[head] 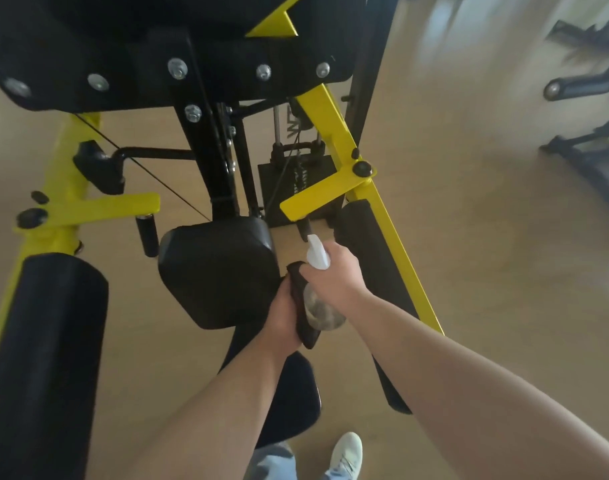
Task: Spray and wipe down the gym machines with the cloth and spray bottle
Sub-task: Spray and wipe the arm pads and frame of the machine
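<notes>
Right now my right hand [334,273] curls round the neck of the clear plastic, white-triggered spray bottle [322,311], which looks light and slick. My left hand [283,317] grips the soft, limp black cloth [307,335] beside the black padded seat [220,271].

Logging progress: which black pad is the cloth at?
The centre pad, between the left pad and right pad; the left hand holds the cloth at its edge.

A gym – yellow-framed weight machine [344,140], black pads [216,271], weight stack [296,188]
</notes>
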A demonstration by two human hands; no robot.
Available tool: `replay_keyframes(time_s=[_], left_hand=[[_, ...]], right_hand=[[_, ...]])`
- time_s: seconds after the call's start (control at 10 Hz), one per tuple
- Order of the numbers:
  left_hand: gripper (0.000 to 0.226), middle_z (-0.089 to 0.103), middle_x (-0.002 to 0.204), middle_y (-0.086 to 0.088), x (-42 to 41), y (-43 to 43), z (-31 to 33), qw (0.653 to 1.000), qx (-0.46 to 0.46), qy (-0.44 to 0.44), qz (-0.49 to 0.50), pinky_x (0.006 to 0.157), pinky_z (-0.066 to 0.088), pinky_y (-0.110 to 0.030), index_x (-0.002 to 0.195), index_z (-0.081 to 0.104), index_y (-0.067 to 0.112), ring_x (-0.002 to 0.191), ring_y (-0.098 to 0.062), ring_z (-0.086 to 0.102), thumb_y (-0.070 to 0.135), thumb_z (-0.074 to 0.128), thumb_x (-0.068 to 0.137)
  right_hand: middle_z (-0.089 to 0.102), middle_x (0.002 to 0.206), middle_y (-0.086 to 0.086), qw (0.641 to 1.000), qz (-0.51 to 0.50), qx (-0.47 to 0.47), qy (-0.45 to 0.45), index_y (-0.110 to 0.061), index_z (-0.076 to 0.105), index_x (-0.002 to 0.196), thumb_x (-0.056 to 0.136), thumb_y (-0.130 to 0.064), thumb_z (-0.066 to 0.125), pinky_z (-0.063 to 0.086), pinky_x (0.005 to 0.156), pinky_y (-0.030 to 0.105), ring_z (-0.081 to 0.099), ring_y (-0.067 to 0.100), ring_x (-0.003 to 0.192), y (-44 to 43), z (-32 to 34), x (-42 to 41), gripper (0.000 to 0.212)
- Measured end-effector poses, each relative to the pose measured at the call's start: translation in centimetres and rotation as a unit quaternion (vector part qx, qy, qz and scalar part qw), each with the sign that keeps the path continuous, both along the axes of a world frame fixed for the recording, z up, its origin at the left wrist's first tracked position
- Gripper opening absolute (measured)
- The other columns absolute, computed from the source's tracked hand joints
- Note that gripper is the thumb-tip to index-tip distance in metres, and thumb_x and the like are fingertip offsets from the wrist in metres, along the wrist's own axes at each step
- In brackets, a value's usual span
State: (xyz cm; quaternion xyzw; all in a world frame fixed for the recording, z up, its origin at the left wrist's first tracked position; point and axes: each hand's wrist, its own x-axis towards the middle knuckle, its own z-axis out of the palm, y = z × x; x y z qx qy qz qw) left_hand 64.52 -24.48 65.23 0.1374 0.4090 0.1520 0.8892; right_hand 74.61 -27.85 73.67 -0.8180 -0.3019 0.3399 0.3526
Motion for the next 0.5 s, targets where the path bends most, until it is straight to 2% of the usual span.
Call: replay_keyframes(time_s=[0.1, 0.2, 0.3, 0.4, 0.5], left_hand=[[0.051, 0.070, 0.130, -0.013, -0.1, 0.4, -0.7, 1.000, -0.004, 0.006, 0.010, 0.106, 0.048, -0.045, 0.137, 0.064, 0.017, 0.125, -0.031, 0.063, 0.051, 0.043, 0.106], [0.057, 0.067, 0.134, -0.013, 0.4, 0.6, -2.3, 1.000, -0.016, 0.022, 0.011, 0.115, 0.041, -0.048, 0.137, 0.063, 0.017, 0.129, -0.031, 0.061, 0.058, 0.052, 0.099], [0.050, 0.073, 0.108, -0.006, 1.0, 0.9, -2.3, 0.992, 0.078, 0.100, 0.001, 0.095, 0.054, -0.046, 0.112, 0.068, 0.017, 0.101, -0.025, 0.070, 0.058, 0.041, 0.105], [0.052, 0.071, 0.105, -0.004, 2.0, 0.9, -1.8, 0.986, 0.116, 0.115, 0.005, 0.091, 0.055, -0.044, 0.114, 0.064, 0.016, 0.101, -0.025, 0.069, 0.059, 0.037, 0.105], [0.070, 0.065, 0.133, -0.007, 3.2, 1.9, -3.0, 0.976, 0.150, 0.156, 0.025, 0.113, 0.045, -0.048, 0.135, 0.059, 0.016, 0.127, -0.027, 0.060, 0.072, 0.038, 0.098]], right_hand=[[0.053, 0.087, -0.011, 1.000, -0.013, -0.006, -0.008, -0.023, 0.055, 0.096, 0.088, -0.026, 0.075, 0.040, 0.059, 0.025, 0.052, 0.008, 0.076, 0.7, -0.5, 0.1, 0.021], [0.055, 0.087, -0.008, 1.000, -0.024, -0.011, -0.002, -0.027, 0.052, 0.085, 0.088, -0.026, 0.074, 0.043, 0.060, 0.026, 0.054, 0.009, 0.077, 0.9, -0.5, 0.3, 0.022], [0.058, 0.086, -0.005, 1.000, -0.018, -0.010, 0.003, -0.029, 0.052, 0.081, 0.087, -0.024, 0.073, 0.053, 0.067, 0.033, 0.060, 0.013, 0.078, 1.0, -0.1, 0.5, 0.023], [0.060, 0.090, -0.004, 0.999, -0.031, 0.007, 0.016, -0.024, 0.060, 0.093, 0.085, -0.026, 0.075, 0.055, 0.069, 0.035, 0.062, 0.017, 0.083, 0.7, 0.7, 0.6, 0.017], [0.062, 0.091, -0.007, 0.999, -0.020, 0.028, -0.007, -0.025, 0.064, 0.100, 0.085, -0.029, 0.076, 0.049, 0.063, 0.029, 0.061, 0.013, 0.083, 0.1, 2.4, 1.3, 0.020]])
